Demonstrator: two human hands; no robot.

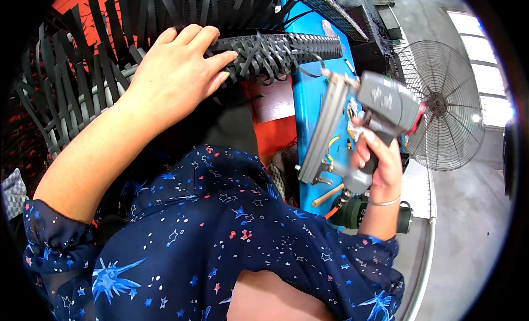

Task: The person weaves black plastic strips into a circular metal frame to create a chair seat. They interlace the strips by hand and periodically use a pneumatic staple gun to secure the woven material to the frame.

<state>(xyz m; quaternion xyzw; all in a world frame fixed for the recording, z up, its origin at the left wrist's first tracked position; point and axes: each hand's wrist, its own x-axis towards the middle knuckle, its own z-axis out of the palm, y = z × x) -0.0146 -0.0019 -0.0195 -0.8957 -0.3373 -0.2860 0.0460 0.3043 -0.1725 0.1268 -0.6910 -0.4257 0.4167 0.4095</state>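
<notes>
My left hand (179,70) lies across a curved frame woven with black flat strips (264,55), its fingers curled over the upper edge and the thumb on the near side. Many loose strip ends (66,78) stand up along the frame to the left. At the right, my right hand (380,158) grips the handle of a grey and black pneumatic nail gun (388,103). The gun is raised over the blue table, its long magazine pointing up and its nose near the frame's right end, apart from it. Motion slightly blurs this hand and the gun.
A blue table (308,117) carries small tools and a wooden stick (327,195). An orange hose (332,212) runs from the gun. A dark green cylinder (352,213) sits beside my right wrist. A large caged fan (438,103) stands at the right on grey floor.
</notes>
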